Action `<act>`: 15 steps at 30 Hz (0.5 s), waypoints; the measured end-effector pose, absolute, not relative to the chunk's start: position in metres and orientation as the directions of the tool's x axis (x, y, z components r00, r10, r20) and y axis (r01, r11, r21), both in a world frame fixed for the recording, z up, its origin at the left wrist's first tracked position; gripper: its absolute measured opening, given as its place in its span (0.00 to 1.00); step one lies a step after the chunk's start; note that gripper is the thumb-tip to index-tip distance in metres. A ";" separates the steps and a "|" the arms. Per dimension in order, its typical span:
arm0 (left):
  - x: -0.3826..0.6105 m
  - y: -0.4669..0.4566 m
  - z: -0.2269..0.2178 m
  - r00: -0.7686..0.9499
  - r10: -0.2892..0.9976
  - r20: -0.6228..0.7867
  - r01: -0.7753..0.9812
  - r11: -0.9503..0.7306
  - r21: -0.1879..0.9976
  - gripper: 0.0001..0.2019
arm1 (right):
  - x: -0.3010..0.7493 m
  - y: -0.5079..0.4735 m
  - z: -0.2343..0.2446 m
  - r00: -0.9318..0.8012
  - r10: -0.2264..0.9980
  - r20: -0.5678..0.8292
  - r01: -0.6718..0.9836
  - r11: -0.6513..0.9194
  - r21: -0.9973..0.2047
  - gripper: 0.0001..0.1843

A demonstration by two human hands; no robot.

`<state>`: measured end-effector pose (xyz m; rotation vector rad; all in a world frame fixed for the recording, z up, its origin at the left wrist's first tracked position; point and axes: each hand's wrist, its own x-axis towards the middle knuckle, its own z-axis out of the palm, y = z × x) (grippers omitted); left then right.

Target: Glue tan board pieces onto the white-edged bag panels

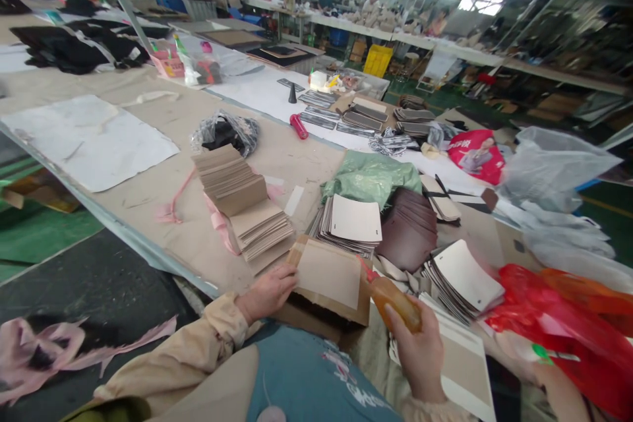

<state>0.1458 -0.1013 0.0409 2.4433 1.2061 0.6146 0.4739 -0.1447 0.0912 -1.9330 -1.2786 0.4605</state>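
A beige rectangular panel (329,270) lies on top of a brown cardboard box (316,316) right in front of my body. My left hand (268,290) is closed at the panel's left edge, its fingertips on that edge. In my right hand (420,349) is an amber squeeze bottle (395,303) with a red nozzle. The bottle is tilted, and its nozzle tip is at the panel's upper right corner. Just beyond the box stand a stack of beige pieces (262,231) and a stack of white-faced pieces (353,221).
Dark brown pieces (408,227) and another white-faced stack (465,277) are on the right, beside a red plastic bag (558,323). Green plastic wrapping (373,175) lies behind. Farther off are a pink-red tool (299,126), a black cone (292,93) and a bag of black material (225,133).
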 end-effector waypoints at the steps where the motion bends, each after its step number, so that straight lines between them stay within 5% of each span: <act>1: 0.145 -0.102 0.041 0.544 0.811 0.217 0.659 -0.573 0.488 0.11 | 0.473 -0.146 0.092 0.467 0.884 0.005 0.487 -0.252 -0.836 0.30; 4: 0.143 -0.103 0.041 0.544 0.813 0.207 0.658 -0.567 0.496 0.11 | 0.469 -0.148 0.089 0.395 0.888 -0.234 0.059 -0.279 -0.959 0.28; 6: 0.143 -0.103 0.041 0.549 0.813 0.194 0.655 -0.562 0.505 0.12 | 0.463 -0.146 0.085 0.300 0.909 -0.288 -0.040 -0.289 -0.956 0.27; 9: 0.143 -0.102 0.039 0.545 0.822 0.165 0.645 -0.537 0.544 0.12 | 0.451 -0.141 0.079 0.195 0.951 -0.241 0.182 -0.277 -0.944 0.28; 12: 0.143 -0.102 0.037 0.534 0.831 0.156 0.636 -0.517 0.573 0.13 | 0.437 -0.133 0.077 0.075 0.997 -0.032 0.513 -0.066 -0.856 0.26; 15: 0.143 -0.103 0.035 0.528 0.836 0.151 0.635 -0.506 0.584 0.13 | 0.424 -0.124 0.078 -0.088 0.987 0.134 0.656 0.159 -0.738 0.20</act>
